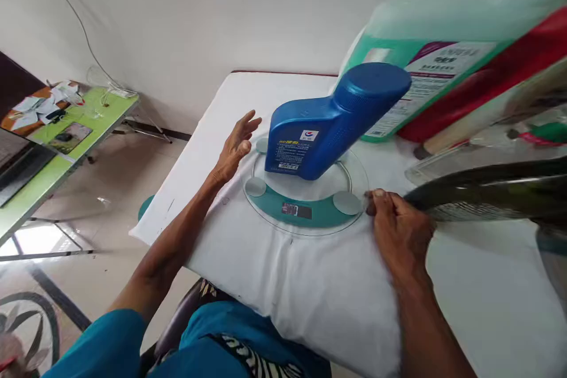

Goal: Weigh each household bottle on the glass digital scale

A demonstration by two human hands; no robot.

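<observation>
The blue bottle (328, 124) stood on the glass platform of the round weighing scale (305, 192), its wide blue cap toward the camera and its label facing the person. The scale lay on the white-covered bench (310, 289), with a dark display strip at its near edge; the reading was too small to make out. The left hand (234, 150) hovered just beside the scale's left edge, fingers extended and spread, holding nothing and clear of the bottle. The right hand (396, 224) rested at the scale's right rim, fingers curled with the fingertips against the glass edge. Behind the bottle stood a large green jug (438, 53) with a white label. A green side table (66, 147) carrying papers stood well apart on the left.
</observation>
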